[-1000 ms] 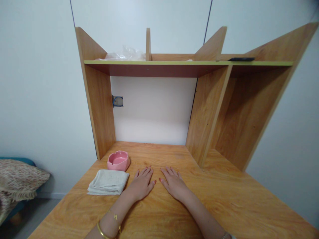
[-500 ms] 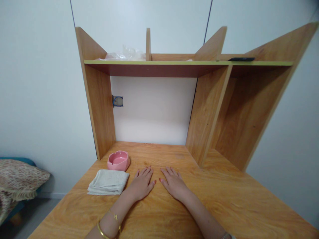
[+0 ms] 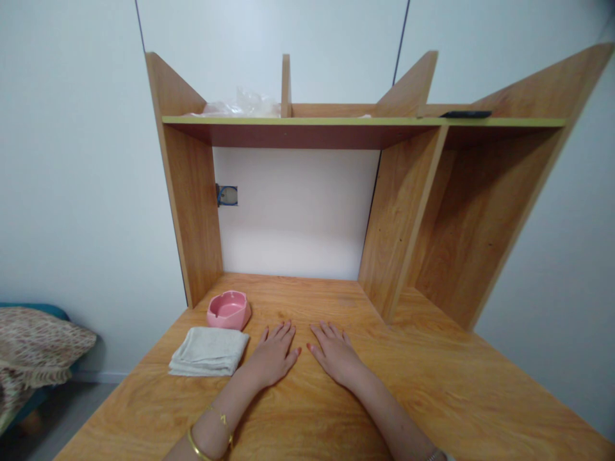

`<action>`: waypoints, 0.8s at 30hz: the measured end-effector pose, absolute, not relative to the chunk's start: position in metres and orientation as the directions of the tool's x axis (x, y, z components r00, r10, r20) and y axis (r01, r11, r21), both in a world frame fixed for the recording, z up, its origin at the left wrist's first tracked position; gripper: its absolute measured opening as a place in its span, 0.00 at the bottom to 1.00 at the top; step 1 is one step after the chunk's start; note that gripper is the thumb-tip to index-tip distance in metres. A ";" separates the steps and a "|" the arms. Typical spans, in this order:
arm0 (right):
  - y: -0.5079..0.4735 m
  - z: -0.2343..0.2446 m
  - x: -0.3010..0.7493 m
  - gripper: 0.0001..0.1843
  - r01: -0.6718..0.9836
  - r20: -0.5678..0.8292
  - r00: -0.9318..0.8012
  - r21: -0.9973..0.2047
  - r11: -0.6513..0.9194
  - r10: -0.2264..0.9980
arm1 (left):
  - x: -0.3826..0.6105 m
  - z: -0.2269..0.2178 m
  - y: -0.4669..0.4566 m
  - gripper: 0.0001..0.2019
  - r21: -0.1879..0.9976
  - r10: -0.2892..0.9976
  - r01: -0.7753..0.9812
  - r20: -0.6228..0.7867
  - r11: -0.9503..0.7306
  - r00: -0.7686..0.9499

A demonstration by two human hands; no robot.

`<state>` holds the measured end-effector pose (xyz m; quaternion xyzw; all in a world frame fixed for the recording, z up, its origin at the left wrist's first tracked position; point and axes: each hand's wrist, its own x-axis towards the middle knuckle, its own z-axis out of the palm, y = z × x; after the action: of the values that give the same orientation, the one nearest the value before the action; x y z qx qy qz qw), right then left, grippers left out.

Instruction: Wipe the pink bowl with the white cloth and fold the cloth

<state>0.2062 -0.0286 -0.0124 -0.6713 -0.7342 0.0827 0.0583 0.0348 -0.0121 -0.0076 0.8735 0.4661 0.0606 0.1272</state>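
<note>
My left hand (image 3: 275, 356) lies palm down on the wooden desk (image 3: 307, 416), fingers stretched out and thumb apart, holding nothing. Just to its left is a folded whitish cloth (image 3: 210, 352). Behind the cloth stands a pink angular ashtray (image 3: 229, 310) with notches in its rim; its inside looks bare. My right hand (image 3: 336, 354) also rests flat on the desk, fingers spread, a small gap from the left one. Gold bracelets (image 3: 198, 443) circle my left wrist.
A wooden hutch with an upper shelf (image 3: 307, 121) rises at the desk's back. On it lie a clear plastic bag (image 3: 245, 104) and a flat black object (image 3: 466, 114). A wall socket box (image 3: 227, 195) shows behind. A patterned cover (image 3: 38, 346) drapes furniture at the left.
</note>
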 end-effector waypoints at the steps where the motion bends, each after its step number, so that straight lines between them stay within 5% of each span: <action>1: -0.028 -0.013 0.206 0.30 0.976 -0.026 -0.093 -0.199 0.086 0.995 | 0.035 -0.007 -0.012 0.30 0.279 0.830 0.799 -0.013 -0.533 0.558; 24: -0.030 -0.011 0.206 0.31 0.978 -0.040 -0.089 -0.195 0.079 0.995 | 0.034 -0.008 -0.012 0.30 0.279 0.829 0.798 -0.012 -0.534 0.559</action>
<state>0.2058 -0.0295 -0.0106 -0.6731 -0.7328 0.0857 0.0514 0.0344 -0.0118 -0.0081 0.8737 0.4656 0.0611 0.1271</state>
